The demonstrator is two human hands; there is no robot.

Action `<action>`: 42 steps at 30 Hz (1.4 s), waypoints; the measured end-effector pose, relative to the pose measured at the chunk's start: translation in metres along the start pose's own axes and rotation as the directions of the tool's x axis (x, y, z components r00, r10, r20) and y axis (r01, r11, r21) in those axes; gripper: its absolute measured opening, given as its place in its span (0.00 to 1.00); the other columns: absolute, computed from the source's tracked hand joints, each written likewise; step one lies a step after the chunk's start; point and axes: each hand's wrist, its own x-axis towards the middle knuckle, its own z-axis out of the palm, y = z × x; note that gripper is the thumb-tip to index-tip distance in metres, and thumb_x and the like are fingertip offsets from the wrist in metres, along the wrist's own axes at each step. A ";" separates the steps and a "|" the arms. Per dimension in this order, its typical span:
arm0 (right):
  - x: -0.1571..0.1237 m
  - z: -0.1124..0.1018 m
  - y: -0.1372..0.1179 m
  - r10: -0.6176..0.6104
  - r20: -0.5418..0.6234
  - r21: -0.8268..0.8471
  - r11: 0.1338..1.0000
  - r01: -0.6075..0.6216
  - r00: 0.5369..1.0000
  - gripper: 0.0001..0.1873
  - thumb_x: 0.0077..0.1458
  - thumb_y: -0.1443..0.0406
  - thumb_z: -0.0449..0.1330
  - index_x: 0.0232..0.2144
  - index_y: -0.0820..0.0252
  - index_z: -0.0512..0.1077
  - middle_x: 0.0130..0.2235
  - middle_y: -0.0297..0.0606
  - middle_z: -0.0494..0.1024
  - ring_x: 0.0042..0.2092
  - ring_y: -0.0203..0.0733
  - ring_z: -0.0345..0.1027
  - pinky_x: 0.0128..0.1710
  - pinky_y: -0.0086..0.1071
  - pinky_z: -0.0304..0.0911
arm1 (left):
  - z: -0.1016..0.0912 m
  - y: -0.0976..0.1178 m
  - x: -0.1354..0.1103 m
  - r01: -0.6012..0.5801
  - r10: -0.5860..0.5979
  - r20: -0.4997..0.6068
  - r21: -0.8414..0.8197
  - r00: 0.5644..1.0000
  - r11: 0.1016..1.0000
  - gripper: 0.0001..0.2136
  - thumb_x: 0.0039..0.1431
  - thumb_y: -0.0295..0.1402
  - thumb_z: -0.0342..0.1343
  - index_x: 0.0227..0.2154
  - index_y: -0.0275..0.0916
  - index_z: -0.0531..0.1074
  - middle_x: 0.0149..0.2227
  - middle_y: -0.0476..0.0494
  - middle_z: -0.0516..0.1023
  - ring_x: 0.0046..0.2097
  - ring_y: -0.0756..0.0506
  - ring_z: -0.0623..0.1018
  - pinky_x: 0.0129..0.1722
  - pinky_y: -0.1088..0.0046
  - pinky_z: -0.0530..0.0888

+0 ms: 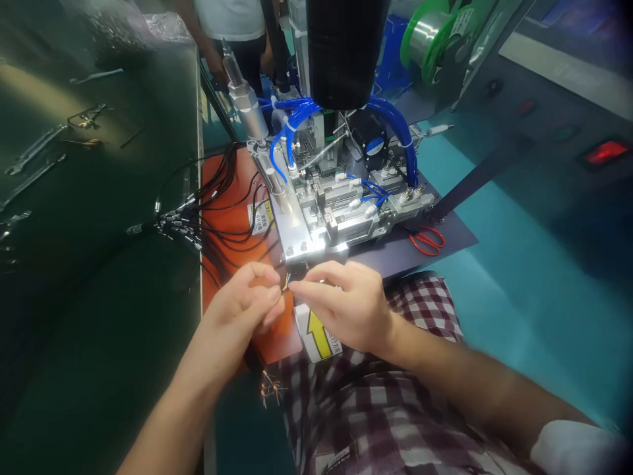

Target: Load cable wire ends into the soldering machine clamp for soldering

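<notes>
My left hand (244,303) and my right hand (346,303) meet just in front of a small metal machine (316,211) with blue air hoses. Both pinch the thin coloured wire ends (287,284) of a black cable between thumb and fingers. The left hand's fingers curl around the cable; the right hand's forefinger and thumb press on the wire tips. A bundle of black cables (217,211) with metal ends lies on the orange mat (232,218) to the left of the machine. More wire ends (270,386) hang below my left wrist.
Red-handled scissors (428,239) lie on the dark plate right of the machine. A solder wire spool (435,33) stands at the back right. A yellow arrow label (316,333) sits under my right hand. Another person (232,33) stands behind. A red switch (606,152) glows at the right.
</notes>
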 end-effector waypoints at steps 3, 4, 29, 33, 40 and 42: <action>-0.001 0.000 -0.004 0.324 0.007 0.289 0.905 -0.312 0.946 0.06 0.58 0.65 0.63 0.30 0.59 0.79 0.32 0.38 0.81 0.28 0.34 0.68 0.29 0.29 0.63 | 0.011 -0.003 -0.002 -0.093 0.099 -0.046 0.131 0.994 0.987 0.09 0.65 0.40 0.54 0.39 0.41 0.63 0.21 0.57 0.65 0.23 0.54 0.63 0.24 0.81 0.61; -0.001 -0.001 -0.005 0.457 0.066 0.394 0.804 -0.445 0.887 0.06 0.56 0.64 0.64 0.29 0.60 0.78 0.30 0.37 0.79 0.26 0.33 0.66 0.26 0.29 0.63 | 0.015 -0.005 -0.003 -0.120 0.132 -0.059 0.170 0.990 0.978 0.08 0.65 0.39 0.53 0.39 0.41 0.63 0.22 0.56 0.67 0.24 0.53 0.66 0.25 0.80 0.64; -0.003 0.001 -0.025 0.488 0.139 0.121 0.855 -0.504 0.862 0.08 0.58 0.67 0.57 0.26 0.61 0.71 0.28 0.33 0.75 0.28 0.34 0.63 0.31 0.31 0.56 | 0.036 -0.014 -0.003 0.076 -0.142 -0.239 -0.267 0.961 0.961 0.11 0.51 0.39 0.66 0.29 0.38 0.73 0.15 0.53 0.69 0.18 0.53 0.68 0.20 0.81 0.67; -0.005 -0.002 -0.019 0.442 0.204 0.096 0.879 -0.467 0.873 0.08 0.60 0.66 0.58 0.29 0.60 0.74 0.30 0.34 0.78 0.29 0.34 0.65 0.33 0.31 0.58 | 0.034 -0.014 -0.001 0.115 -0.173 -0.211 -0.259 0.962 0.959 0.09 0.53 0.37 0.64 0.29 0.37 0.72 0.17 0.52 0.72 0.17 0.55 0.66 0.20 0.81 0.66; 0.004 -0.012 0.004 0.598 0.467 0.459 0.465 -0.757 0.651 0.09 0.54 0.61 0.63 0.31 0.62 0.76 0.31 0.36 0.78 0.28 0.34 0.66 0.28 0.29 0.60 | 0.034 -0.016 -0.001 0.077 -0.108 -0.208 -0.153 0.972 0.985 0.11 0.56 0.39 0.64 0.29 0.37 0.72 0.22 0.51 0.74 0.18 0.56 0.66 0.20 0.81 0.66; 0.004 -0.010 0.006 0.586 0.503 0.516 0.386 -0.764 0.635 0.10 0.53 0.60 0.65 0.30 0.63 0.75 0.29 0.36 0.77 0.28 0.34 0.66 0.28 0.30 0.61 | 0.033 -0.016 -0.002 0.075 -0.103 -0.202 -0.143 0.974 0.987 0.11 0.56 0.39 0.63 0.29 0.36 0.73 0.23 0.51 0.75 0.18 0.56 0.66 0.20 0.81 0.66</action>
